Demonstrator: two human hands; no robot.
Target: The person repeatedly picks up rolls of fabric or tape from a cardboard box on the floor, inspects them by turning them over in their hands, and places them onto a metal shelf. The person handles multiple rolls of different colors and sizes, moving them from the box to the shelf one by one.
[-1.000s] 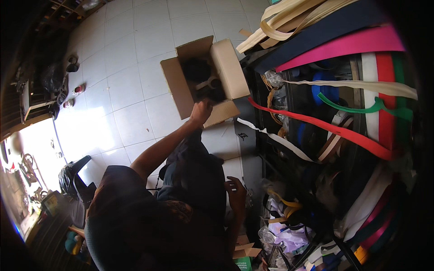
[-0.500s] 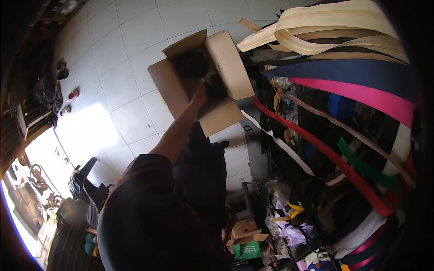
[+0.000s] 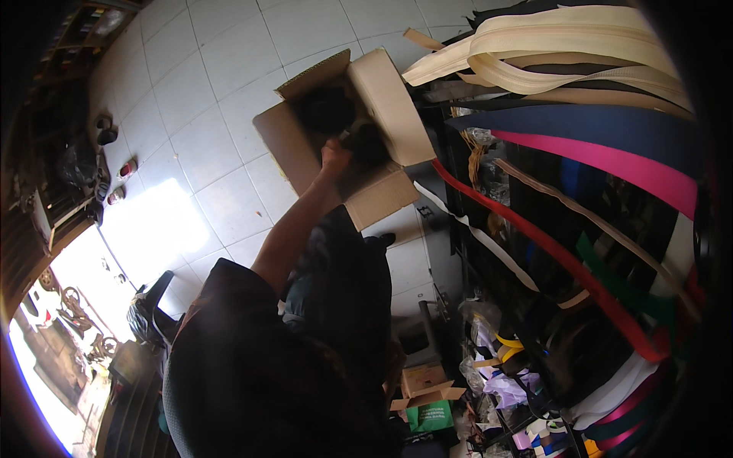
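Observation:
An open cardboard box (image 3: 393,107) with its flaps spread stands ahead of me, above the tiled floor. My left arm reaches over the near flap, and my left hand (image 3: 336,158) is inside the box with its fingers curled closed. What they grip is hard to make out; a small pale bit shows at the fingertips beside dark contents. A black bundle (image 3: 327,109) lies in the far part of the box. My right hand (image 3: 395,364) hangs low beside my dark trousers, in shadow, its fingers mostly hidden.
On the right, a rack carries hanging zipper tape (image 3: 565,38), a navy strip (image 3: 588,122), a pink strip (image 3: 611,160) and a red strip (image 3: 534,229). A smaller open carton (image 3: 424,379) sits low near my right hand. Shoes (image 3: 126,168) lie at the left.
My left hand has stayed in the box, and its fingers now look more tightly curled. The whole view has shifted slightly, and my legs show more.

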